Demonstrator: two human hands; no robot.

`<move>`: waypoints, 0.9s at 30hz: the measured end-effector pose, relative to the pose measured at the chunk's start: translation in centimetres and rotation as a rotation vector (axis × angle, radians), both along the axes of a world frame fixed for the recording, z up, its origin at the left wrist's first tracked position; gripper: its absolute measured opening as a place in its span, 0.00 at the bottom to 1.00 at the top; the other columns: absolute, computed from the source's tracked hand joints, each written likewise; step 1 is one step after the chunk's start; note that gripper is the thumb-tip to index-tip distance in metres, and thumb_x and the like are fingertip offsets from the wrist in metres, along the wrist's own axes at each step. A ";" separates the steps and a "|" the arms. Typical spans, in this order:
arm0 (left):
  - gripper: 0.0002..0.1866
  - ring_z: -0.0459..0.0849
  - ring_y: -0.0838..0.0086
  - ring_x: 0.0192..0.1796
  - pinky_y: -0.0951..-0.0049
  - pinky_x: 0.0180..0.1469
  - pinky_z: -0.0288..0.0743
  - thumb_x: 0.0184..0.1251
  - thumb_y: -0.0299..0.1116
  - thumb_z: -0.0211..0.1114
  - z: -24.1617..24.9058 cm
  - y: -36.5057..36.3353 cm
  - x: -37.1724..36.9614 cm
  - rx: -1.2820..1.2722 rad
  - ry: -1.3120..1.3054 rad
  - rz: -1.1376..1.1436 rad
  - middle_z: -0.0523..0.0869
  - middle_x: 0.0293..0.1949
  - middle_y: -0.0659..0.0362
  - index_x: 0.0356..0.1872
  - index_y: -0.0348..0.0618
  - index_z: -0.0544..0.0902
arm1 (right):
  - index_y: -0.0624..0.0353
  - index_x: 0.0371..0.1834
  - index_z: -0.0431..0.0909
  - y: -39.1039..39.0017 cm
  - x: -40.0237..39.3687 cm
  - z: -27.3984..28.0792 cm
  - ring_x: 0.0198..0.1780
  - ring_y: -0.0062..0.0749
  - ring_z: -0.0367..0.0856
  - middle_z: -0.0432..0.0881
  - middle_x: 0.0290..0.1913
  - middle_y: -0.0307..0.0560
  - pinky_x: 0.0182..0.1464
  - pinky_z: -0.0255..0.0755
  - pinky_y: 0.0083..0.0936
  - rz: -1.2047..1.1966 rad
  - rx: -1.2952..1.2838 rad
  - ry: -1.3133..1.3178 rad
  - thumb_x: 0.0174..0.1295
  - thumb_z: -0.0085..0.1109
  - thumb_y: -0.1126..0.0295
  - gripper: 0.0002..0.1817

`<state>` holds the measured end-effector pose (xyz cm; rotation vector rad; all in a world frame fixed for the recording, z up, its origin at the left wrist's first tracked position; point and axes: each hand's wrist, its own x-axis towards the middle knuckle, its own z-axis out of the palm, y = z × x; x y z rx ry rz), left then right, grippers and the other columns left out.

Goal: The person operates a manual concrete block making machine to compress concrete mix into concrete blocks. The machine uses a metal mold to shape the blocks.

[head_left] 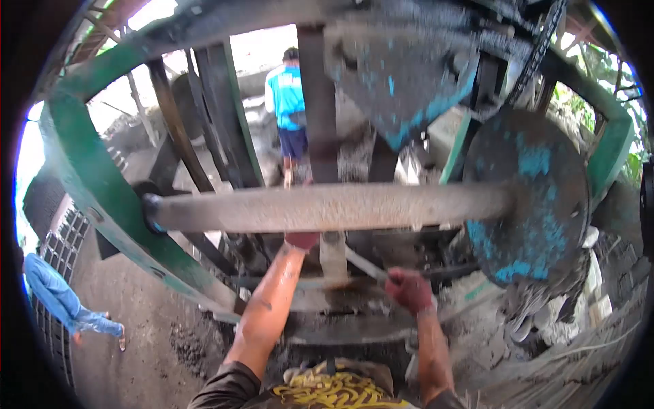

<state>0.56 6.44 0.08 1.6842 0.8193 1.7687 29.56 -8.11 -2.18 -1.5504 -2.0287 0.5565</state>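
Note:
My right hand (pixel 410 289), in a dark red glove, is closed around the near end of a grey metal bar (pixel 366 263). The bar slants up and left under a thick horizontal shaft (pixel 327 208); I cannot make out whether it is a wrench. My left hand (pixel 302 240), also in a red glove, reaches in beneath the shaft. Its fingers are hidden behind the shaft, close to an upright metal piece (pixel 334 258). At the shaft's right end sits a large round disc (pixel 531 198) with flaking blue paint.
A green curved frame (pixel 126 198) surrounds the machine on the left. A chain (pixel 541 51) hangs at the upper right. Beyond the frame a person in a blue shirt (pixel 286 95) stands; another person's blue-clad legs (pixel 61 296) show at far left. Dark rubble (pixel 187 351) lies on the ground.

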 end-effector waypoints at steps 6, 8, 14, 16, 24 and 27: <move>0.30 0.78 0.75 0.53 0.69 0.59 0.72 0.69 0.33 0.61 6.2 -4.1 3.8 0.035 -0.654 -0.423 0.78 0.52 0.59 0.68 0.43 0.61 | 0.51 0.48 0.83 -4.7 -3.0 0.0 0.46 0.48 0.84 0.85 0.42 0.54 0.48 0.77 0.37 -0.197 -0.040 0.158 0.56 0.62 0.57 0.18; 0.37 0.78 0.70 0.57 0.67 0.61 0.71 0.63 0.35 0.67 13.3 -7.2 5.7 0.113 -0.342 -0.071 0.78 0.56 0.55 0.70 0.42 0.58 | 0.53 0.48 0.83 -4.9 -3.8 -1.2 0.45 0.48 0.84 0.85 0.41 0.53 0.47 0.77 0.35 -0.218 -0.016 0.191 0.55 0.63 0.56 0.19; 0.45 0.77 0.64 0.56 0.63 0.60 0.69 0.49 0.33 0.75 15.1 -6.5 6.6 0.127 -0.307 -0.011 0.75 0.56 0.53 0.68 0.39 0.59 | 0.53 0.33 0.81 -6.0 -5.2 1.9 0.33 0.50 0.82 0.80 0.30 0.57 0.34 0.73 0.41 -0.178 0.089 0.145 0.60 0.60 0.60 0.09; 0.40 0.78 0.63 0.55 0.60 0.59 0.71 0.53 0.35 0.72 10.1 -1.1 4.8 0.090 -0.252 -0.015 0.76 0.55 0.53 0.67 0.42 0.61 | 0.55 0.29 0.79 -5.9 -5.3 1.3 0.32 0.50 0.82 0.80 0.30 0.57 0.33 0.73 0.39 -0.216 0.022 0.102 0.60 0.60 0.60 0.11; 0.30 0.78 0.60 0.55 0.54 0.56 0.75 0.65 0.44 0.63 13.8 -5.3 3.7 0.203 -0.074 0.033 0.76 0.56 0.57 0.66 0.49 0.65 | 0.57 0.39 0.80 -4.7 -4.5 -3.2 0.29 0.40 0.82 0.83 0.31 0.50 0.31 0.74 0.36 -0.145 -0.058 0.404 0.62 0.59 0.63 0.10; 0.31 0.79 0.64 0.52 0.58 0.54 0.75 0.63 0.42 0.66 12.5 -4.1 4.2 0.146 -0.293 -0.188 0.77 0.53 0.59 0.65 0.47 0.65 | 0.55 0.44 0.81 -5.5 -4.7 -1.6 0.26 0.30 0.81 0.84 0.28 0.45 0.26 0.73 0.32 -0.096 0.381 0.045 0.65 0.57 0.60 0.12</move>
